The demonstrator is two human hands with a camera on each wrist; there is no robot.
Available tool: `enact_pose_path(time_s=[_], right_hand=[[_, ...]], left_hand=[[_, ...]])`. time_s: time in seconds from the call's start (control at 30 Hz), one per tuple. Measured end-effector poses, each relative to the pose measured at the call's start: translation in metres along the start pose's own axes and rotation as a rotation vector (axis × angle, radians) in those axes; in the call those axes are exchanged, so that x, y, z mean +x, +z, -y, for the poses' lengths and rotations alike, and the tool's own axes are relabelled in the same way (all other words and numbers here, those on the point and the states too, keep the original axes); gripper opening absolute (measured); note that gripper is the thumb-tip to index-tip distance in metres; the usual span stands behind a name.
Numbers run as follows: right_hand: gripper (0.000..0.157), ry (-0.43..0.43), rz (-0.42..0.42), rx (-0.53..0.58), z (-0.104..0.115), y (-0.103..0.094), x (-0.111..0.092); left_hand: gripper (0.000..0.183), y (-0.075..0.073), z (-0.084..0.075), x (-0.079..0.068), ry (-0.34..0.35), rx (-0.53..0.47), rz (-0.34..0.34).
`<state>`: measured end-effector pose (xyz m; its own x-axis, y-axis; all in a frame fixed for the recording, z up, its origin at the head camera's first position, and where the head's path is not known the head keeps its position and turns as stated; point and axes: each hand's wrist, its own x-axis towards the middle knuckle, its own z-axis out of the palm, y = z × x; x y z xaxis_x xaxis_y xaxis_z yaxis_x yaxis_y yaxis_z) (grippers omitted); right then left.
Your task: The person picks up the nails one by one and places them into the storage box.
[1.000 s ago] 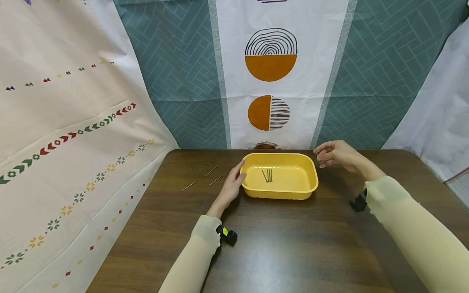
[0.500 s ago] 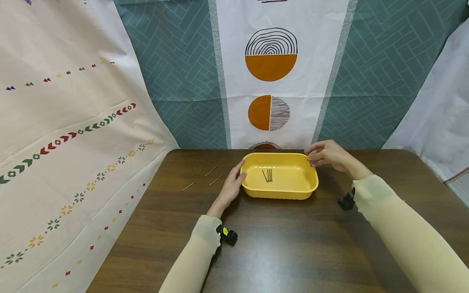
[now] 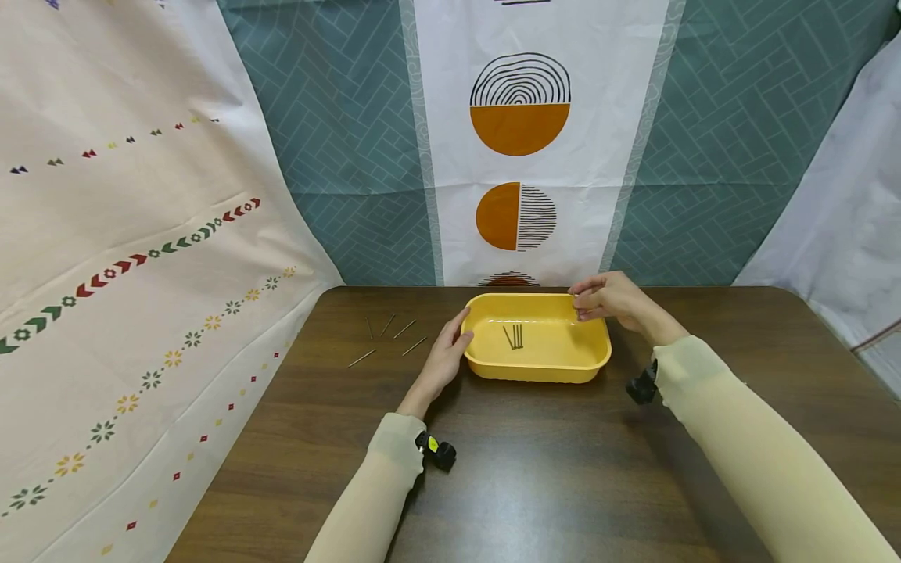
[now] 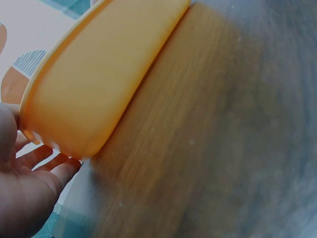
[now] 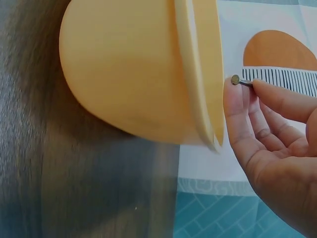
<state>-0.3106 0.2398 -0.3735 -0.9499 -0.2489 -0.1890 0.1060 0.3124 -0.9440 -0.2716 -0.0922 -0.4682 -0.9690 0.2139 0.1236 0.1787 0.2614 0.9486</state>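
Pinching a nail (image 5: 240, 81) — likely light, stiff, best mid-shank — right fingers (image 5: 285, 98) are hovering, tray (image 3: 535, 374) beneath; relaxed left fingers (image 4: 65, 171) are touching it.

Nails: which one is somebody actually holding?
The nail pinched in the right hand; five others lie on the wooden table, four inside the yellow tray.

No readable text, labels, brands, numbers or signs
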Motion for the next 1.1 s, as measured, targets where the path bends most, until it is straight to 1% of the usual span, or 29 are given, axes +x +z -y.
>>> enact_pose_path(time_s=[0.33, 0.53, 0.63, 0.83, 1.0, 1.1], right_hand=[[0.04, 0.012, -0.01, 0.058, -0.001, 0.014, 0.007], [0.039, 0.001, -0.017, 0.077, -0.007, 0.025, 0.009], [0.038, 0.008, -0.032, 0.09, -0.009, 0.03, 0.011], [0.038, 0.031, -0.063, 0.132, -0.013, 0.042, 0.017], [0.039, 0.028, -0.059, 0.136, -0.019, 0.051, 0.02], [0.039, 0.037, -0.06, 0.163, -0.02, 0.057, 0.023]], left_hand=[[0.052, 0.0, -0.003, -0.001, 0.02, 0.006, 0.0], [0.053, -0.001, -0.001, -0.001, 0.007, 0.007, 0.002], [0.053, 0.0, -0.002, -0.001, 0.001, 0.009, 0.005], [0.053, 0.0, -0.002, -0.001, 0.013, 0.002, 0.002], [0.053, 0.0, -0.002, -0.001, 0.025, -0.002, 0.0], [0.053, -0.001, -0.002, -0.002, 0.016, 0.004, 0.003]])
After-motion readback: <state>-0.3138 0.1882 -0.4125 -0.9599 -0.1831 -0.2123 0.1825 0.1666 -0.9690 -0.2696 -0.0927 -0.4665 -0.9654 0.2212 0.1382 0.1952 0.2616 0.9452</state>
